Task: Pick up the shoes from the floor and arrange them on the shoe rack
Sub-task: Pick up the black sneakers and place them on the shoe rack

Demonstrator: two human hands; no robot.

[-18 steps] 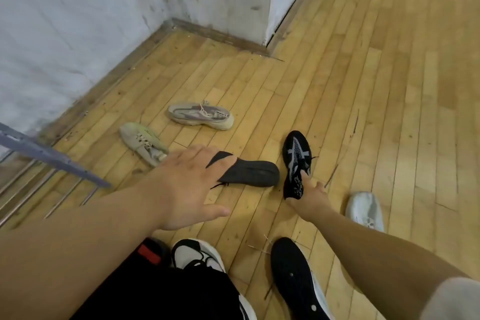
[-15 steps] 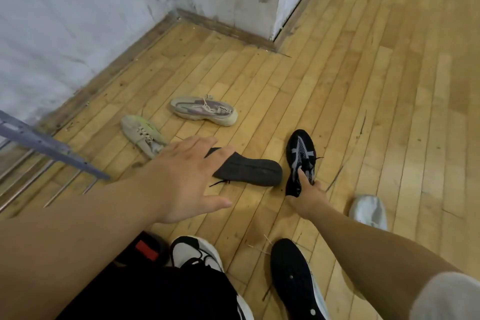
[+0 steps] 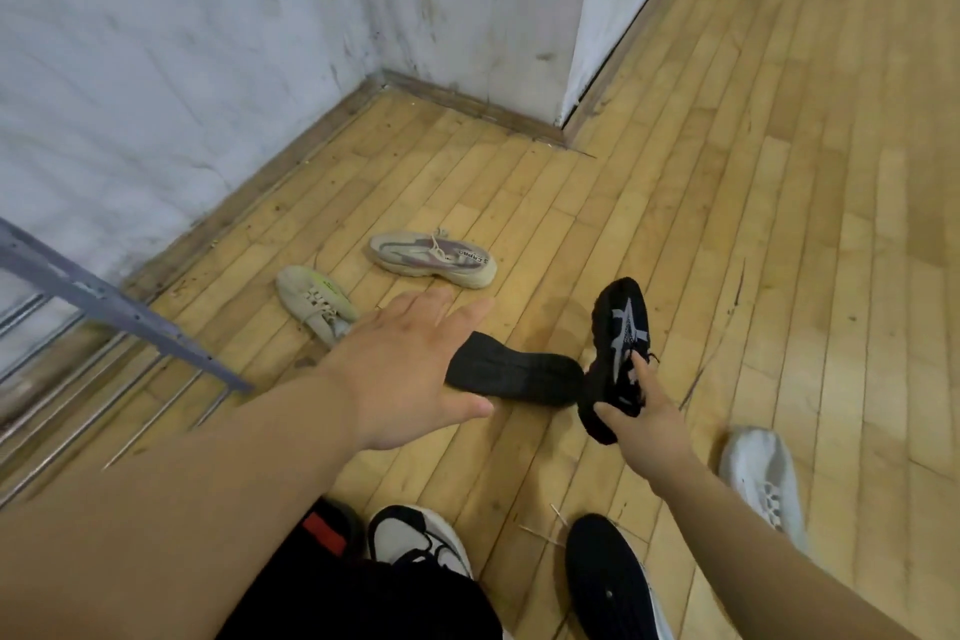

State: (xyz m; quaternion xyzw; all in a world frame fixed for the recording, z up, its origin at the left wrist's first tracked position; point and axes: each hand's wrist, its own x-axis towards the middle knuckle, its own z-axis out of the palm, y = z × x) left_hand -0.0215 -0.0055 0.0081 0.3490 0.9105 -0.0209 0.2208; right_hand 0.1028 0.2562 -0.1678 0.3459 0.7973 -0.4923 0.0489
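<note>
Now the right hand (image 3: 644,424) has closed on the black shoe with the grey pattern (image 3: 621,327): thumb across the tongue, fingers (image 3: 608,413) curled under the collar. Half a second ago that hand only met the heel while the shoe lay flat on the floor (image 3: 727,172). Its heel end now looks raised and sits just beside the end of the overturned black shoe (image 3: 519,372), toe pointing away from the fingers.

The left hand (image 3: 410,369) stays spread, fingers straight and apart, grasping nothing, as before. It hides the near end of the overturned shoe, which lies sole up. I cannot tell whether the palm touches it.

Beyond the left fingertips lie a pale greenish shoe (image 3: 311,299) and a beige and purple shoe (image 3: 431,257), where they were. A white shoe (image 3: 761,476) lies behind the right wrist. The shoe rack (image 3: 119,312) shows its grey bar well off the back of the left hand.
</note>
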